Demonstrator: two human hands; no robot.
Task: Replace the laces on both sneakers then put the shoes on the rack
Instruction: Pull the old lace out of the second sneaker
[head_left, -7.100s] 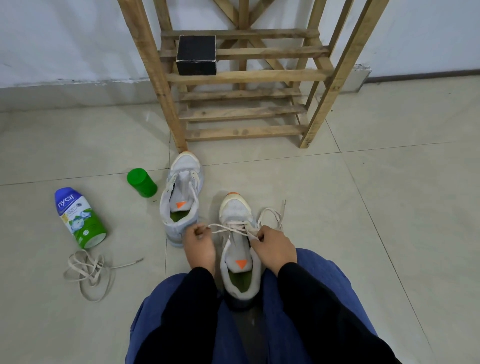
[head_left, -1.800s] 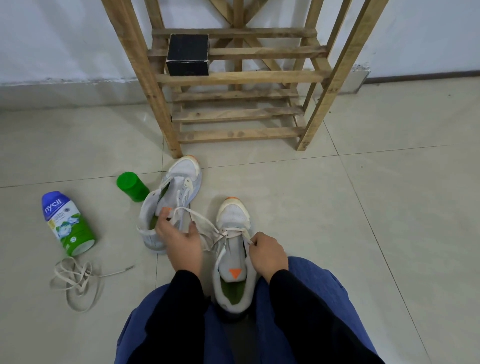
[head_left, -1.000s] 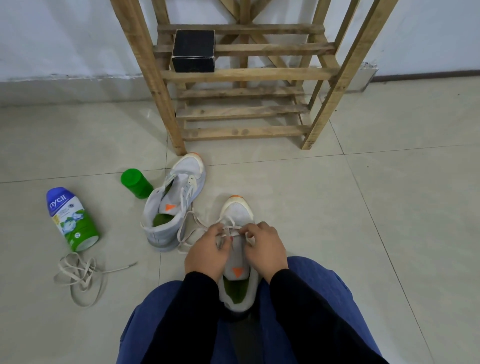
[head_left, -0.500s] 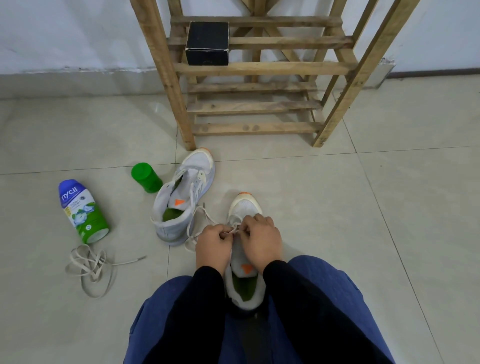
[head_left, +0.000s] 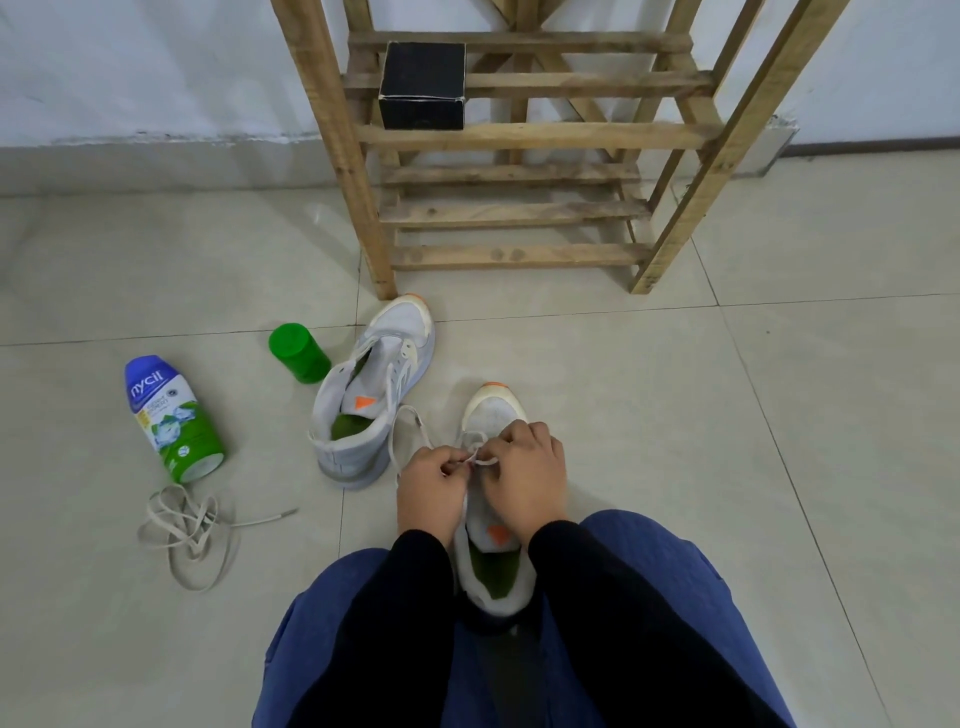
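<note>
Pinching lace (head_left: 475, 457) over near sneaker (head_left: 493, 415): left hand (head_left: 434, 488), right hand (head_left: 524, 478), both curled on it (second sneaker (head_left: 374, 395) beside rack (head_left: 519, 135)).

The left hand (head_left: 431, 488) and right hand (head_left: 524, 478) hide the near sneaker's (head_left: 493, 408) eyelets; rack (head_left: 519, 137) cropped above.

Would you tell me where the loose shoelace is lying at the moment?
In the head view, the loose shoelace lies tangled on the floor at lower left, just on the near side of the toppled nycil bottle and left of the far sneaker.
</note>
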